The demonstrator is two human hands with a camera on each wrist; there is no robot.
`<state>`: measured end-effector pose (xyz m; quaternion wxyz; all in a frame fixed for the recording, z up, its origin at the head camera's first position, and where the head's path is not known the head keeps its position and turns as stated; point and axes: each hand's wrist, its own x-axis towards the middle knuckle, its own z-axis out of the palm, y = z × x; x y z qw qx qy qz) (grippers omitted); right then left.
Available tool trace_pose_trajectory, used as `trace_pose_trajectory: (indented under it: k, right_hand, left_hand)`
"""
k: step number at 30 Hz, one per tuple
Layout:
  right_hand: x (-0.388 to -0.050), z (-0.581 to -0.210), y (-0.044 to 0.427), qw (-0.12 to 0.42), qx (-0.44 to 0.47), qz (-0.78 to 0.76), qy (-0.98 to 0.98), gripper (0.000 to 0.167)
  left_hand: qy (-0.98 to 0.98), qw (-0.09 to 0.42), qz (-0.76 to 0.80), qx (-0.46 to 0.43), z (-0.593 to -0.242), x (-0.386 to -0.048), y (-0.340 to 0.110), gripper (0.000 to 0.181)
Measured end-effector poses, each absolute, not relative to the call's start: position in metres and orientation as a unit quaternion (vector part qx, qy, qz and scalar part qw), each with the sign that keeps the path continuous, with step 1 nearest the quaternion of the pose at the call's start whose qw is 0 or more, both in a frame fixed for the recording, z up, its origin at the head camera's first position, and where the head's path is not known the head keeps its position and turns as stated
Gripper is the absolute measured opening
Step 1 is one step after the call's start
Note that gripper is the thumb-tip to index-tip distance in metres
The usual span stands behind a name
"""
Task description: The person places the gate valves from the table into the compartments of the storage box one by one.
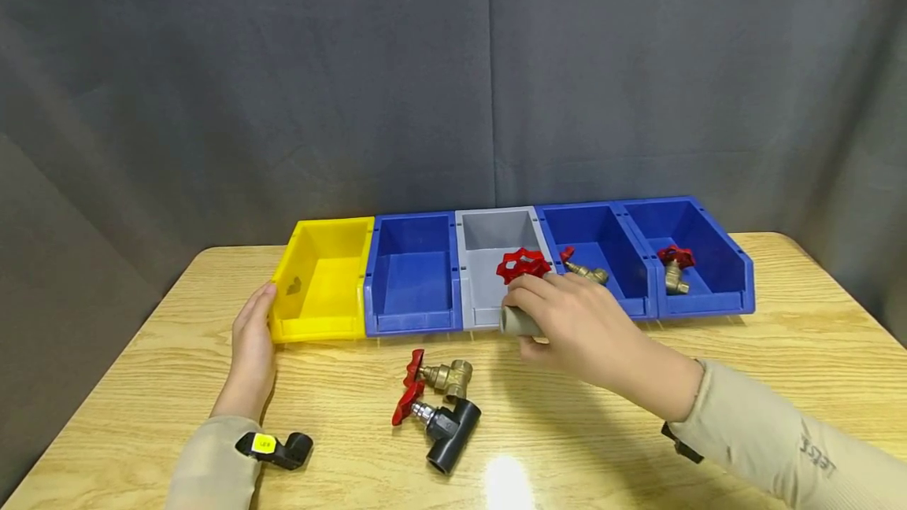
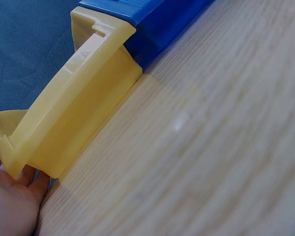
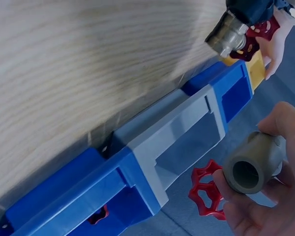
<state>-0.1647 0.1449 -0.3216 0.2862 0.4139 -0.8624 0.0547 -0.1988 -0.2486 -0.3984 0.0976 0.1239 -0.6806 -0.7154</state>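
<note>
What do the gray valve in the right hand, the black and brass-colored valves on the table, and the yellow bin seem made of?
Gray valve: probably plastic, matte, evenly colored.
Black valve: body likely plastic, smooth, dark; its bright silvery stem suggests plated metal.
Brass-colored valve: likely brass, from its dull golden sheen.
Yellow bin: likely molded plastic, smooth, with thin walls.

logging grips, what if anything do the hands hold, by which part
Right hand: gray valve, gripped by its tubular body. Left hand: touching the yellow bin.
</note>
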Motion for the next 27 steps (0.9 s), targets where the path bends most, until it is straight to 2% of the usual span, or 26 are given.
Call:
trace_pose_trajectory:
  k: [27]
  right_hand:
    - [-0.211, -0.314, 0.146, 0.242, 0.428, -0.006, -0.871, 0.032]
  left_hand:
    - [-0.678, 0.097, -0.717, 0.131, -0.398, -0.199, -0.249, 0.063]
